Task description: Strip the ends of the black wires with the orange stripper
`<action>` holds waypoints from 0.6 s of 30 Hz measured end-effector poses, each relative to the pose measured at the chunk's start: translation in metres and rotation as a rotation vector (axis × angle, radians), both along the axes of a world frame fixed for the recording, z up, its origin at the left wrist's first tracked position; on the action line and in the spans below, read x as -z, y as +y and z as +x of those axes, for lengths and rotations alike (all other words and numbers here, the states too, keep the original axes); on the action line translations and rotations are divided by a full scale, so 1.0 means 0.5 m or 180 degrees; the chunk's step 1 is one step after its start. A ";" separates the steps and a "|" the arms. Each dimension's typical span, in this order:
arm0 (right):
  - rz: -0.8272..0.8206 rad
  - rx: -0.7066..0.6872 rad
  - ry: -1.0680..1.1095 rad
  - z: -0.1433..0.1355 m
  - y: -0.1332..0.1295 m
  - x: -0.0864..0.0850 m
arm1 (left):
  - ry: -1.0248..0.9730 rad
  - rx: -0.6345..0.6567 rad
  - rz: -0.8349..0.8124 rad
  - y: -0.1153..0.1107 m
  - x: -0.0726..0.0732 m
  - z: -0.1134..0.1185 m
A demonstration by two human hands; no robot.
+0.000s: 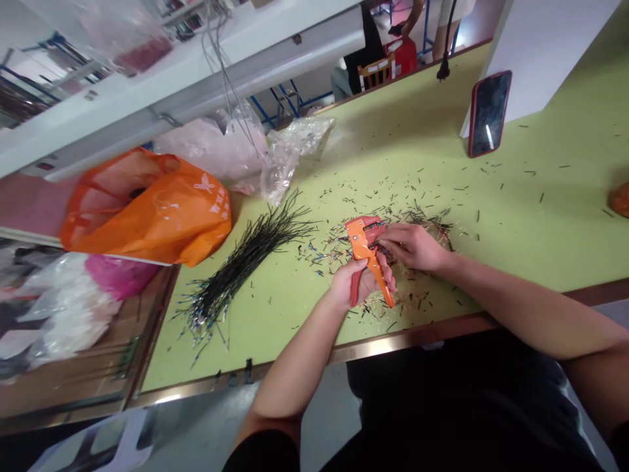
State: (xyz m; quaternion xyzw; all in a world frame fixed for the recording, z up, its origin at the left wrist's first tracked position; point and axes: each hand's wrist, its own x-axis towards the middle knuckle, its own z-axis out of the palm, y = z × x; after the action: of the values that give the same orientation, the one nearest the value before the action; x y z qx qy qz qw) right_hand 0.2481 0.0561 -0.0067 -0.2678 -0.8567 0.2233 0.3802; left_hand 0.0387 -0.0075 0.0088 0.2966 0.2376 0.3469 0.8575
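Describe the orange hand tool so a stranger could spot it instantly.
On the green tabletop, black clippings lie scattered near the front edge. Among them, the left hand grips the orange tool; unlike the larger orange bag, it has red parts and two splayed handles.

Surface (535, 242): we see a yellow-green top with a brown edge.
Left: we have black wires (250, 252) in a slanting bundle, blue-tipped ends pointing near left.
Middle: dark clippings (417, 216) lie scattered, densest at centre.
Far left: crumpled clear plastic (289, 154) beside an orange bag (162, 216).
Far right: a phone (490, 113) leans against a white panel (545, 56).
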 end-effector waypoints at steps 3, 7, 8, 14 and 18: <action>0.0010 0.0036 -0.0041 0.000 -0.003 -0.003 | 0.0038 -0.0022 -0.0010 0.001 0.003 -0.001; 0.0064 -0.0028 -0.0055 -0.001 -0.006 -0.010 | 0.0093 -0.0079 0.0009 0.001 0.006 0.000; 0.0051 -0.0053 -0.0041 -0.001 -0.007 -0.011 | 0.0105 -0.0089 0.0031 0.000 0.006 0.000; 0.0166 -0.0121 0.0009 -0.002 -0.013 -0.016 | 0.0212 -0.0065 0.0180 -0.003 0.012 -0.004; 0.0263 -0.0102 -0.0023 -0.005 -0.016 -0.017 | 0.0198 -0.0063 0.0243 -0.004 0.009 -0.003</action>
State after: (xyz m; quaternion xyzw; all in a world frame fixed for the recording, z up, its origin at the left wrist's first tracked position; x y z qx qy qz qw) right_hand 0.2457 0.0482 0.0020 -0.2390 -0.8707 0.1928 0.3842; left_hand 0.0374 -0.0095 0.0040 0.3373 0.2537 0.3548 0.8343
